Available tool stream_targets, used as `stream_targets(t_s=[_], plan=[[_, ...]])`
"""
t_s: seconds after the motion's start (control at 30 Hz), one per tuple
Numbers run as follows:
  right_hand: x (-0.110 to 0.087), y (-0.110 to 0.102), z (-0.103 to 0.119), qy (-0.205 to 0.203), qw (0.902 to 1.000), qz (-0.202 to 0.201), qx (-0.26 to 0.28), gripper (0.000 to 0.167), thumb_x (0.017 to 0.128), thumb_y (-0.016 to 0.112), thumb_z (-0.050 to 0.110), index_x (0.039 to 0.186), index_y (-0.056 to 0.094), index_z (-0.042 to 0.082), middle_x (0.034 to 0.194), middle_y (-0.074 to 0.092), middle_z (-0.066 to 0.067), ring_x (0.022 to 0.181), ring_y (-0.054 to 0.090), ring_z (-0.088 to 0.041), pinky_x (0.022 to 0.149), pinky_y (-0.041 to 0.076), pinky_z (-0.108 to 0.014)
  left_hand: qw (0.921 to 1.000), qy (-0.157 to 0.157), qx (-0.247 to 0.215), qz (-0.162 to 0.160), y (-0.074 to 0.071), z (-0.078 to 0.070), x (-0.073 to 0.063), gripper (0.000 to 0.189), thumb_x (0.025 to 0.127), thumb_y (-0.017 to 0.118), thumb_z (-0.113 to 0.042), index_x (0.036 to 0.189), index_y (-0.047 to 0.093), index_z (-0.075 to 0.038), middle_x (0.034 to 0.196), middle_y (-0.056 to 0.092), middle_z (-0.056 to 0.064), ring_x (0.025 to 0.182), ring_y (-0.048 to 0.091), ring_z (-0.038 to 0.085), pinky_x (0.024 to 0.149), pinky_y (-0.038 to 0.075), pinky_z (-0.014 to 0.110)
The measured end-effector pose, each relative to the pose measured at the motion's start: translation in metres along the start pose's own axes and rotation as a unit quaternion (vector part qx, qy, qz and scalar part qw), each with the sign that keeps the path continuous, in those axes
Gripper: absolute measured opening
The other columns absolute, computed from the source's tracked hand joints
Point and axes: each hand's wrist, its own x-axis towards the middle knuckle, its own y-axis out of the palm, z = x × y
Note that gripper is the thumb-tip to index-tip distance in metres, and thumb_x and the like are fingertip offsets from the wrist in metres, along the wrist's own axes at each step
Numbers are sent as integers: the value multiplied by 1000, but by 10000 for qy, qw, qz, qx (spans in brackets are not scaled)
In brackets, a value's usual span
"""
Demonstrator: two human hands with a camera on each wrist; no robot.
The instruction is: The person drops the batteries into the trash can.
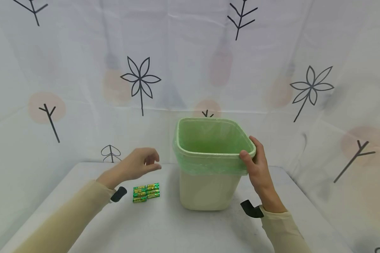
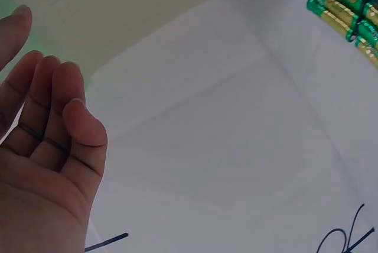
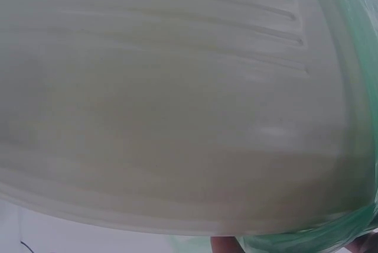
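Note:
A cream trash bin (image 1: 209,193) stands upright on the table, with a green plastic liner (image 1: 206,164) folded over its rim. My right hand (image 1: 259,172) grips the bin's right front corner, thumb on the rim and fingers round the outer side. The right wrist view is mostly filled by the bin's ribbed wall (image 3: 177,105). Left of the bin, my left hand (image 1: 136,164) hangs in the air with loosely curled fingers and holds nothing. Below it, several green and gold batteries (image 1: 140,193) lie in two columns; the left wrist view shows part of them at its upper right corner.
A white table (image 1: 158,228) carries the bin and the batteries. Behind it hangs a pale cloth backdrop (image 1: 183,52) with line-drawn plants and pinkish spots, which also closes off both sides.

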Motion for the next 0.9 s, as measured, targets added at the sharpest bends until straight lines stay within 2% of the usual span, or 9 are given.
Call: stream_targets(t_s=[0.2,0.5,0.67,0.9], plan=[[1,1,0,2,10000,-6,-50,60,96,53,26,148,25,24,135,39,-15,111,44,-21,90,37,-22,9985,-393,-94,366,28,15,-17,19,85,73,-27,96,61,-18,77,54,-10,72,51,10,63,46,25],[-2,2,4,-83,10000,-29,2,58,96,52,22,148,25,20,132,39,-15,111,43,-21,90,36,-21,9956,-522,-238,739,62,37,-29,17,82,75,-26,89,61,-20,73,53,-11,70,50,9,63,45,26],[-2,2,4,-131,9999,-31,36,58,96,52,20,148,26,19,131,39,-17,109,44,-21,89,36,-22,9933,-630,-251,940,74,43,-33,18,80,78,-23,90,64,-15,74,54,-9,72,51,12,64,44,27],[-1,2,4,-100,9999,-6,-9,59,96,53,24,148,26,20,132,39,-16,110,44,-21,90,36,-22,9876,-1002,-59,1204,85,49,-38,25,78,79,-22,95,64,-11,82,56,-1,77,49,15,67,43,32]])
